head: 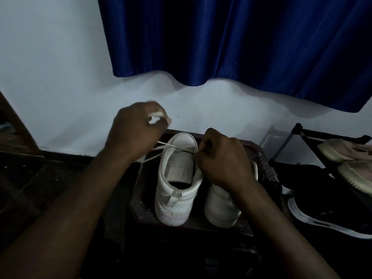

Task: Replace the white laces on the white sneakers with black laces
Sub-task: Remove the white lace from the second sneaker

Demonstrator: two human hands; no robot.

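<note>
White lace (161,147) strung taut across the throat of the left sneaker (177,184), at centre frame, heel toward the camera, on a dark bench (141,198). Bunched slack of the same lace gripped in the closed fingers of the left hand (136,127), at 11 o'clock from the shoe; the bunch blurred. Fingers of the right hand (223,158) curled shut at the shoe's 2 o'clock eyelet edge; what they pinch hidden by the knuckles. Second white sneaker (221,208) at 3 o'clock, mostly covered by the right wrist. Further out at 3 o'clock: dark shoe with white sole (322,222), cut by the frame, and pale shoes (352,158) on a rack. Blue curtain (241,37) at 12 o'clock.
</note>
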